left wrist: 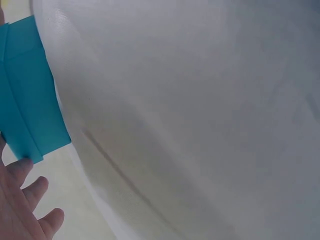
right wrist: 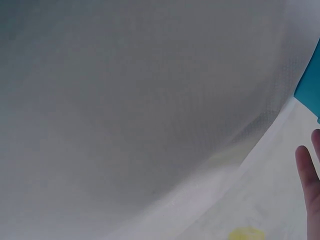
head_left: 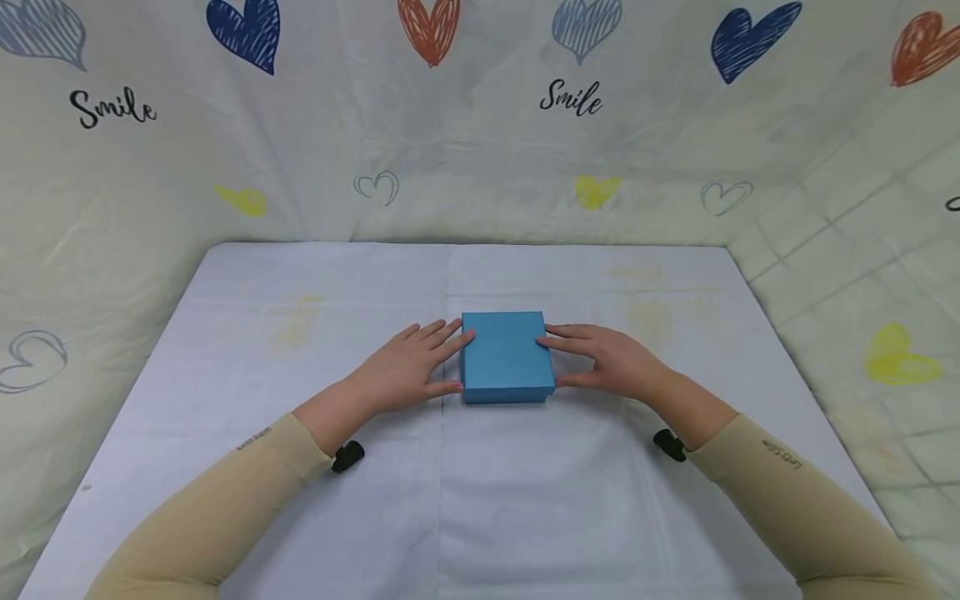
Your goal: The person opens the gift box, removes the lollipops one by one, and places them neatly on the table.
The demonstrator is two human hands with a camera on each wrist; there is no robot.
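Observation:
A closed blue box (head_left: 506, 354) with a lid sits on the white cloth-covered table (head_left: 360, 533). At its left side is the left hand (head_left: 408, 365), fingers spread and nearly straight, the index fingertip on the lid's left edge and the thumb at the lower left corner. The right hand (head_left: 611, 358) lies at the box's right side, its index fingertip on the lid's right edge and thumb by the lower right corner. In the left wrist view the box (left wrist: 37, 90) shows beside the left hand (left wrist: 20, 200); the right wrist view catches the box's corner (right wrist: 310, 85) and fingers (right wrist: 306, 167).
Behind the table hangs a pale curtain (head_left: 480, 125) printed with hearts and the word Smile. A small black device is at each wrist, one by the left cuff (head_left: 348, 457) and one by the right cuff (head_left: 670, 445). Faint yellow patches mark the tabletop.

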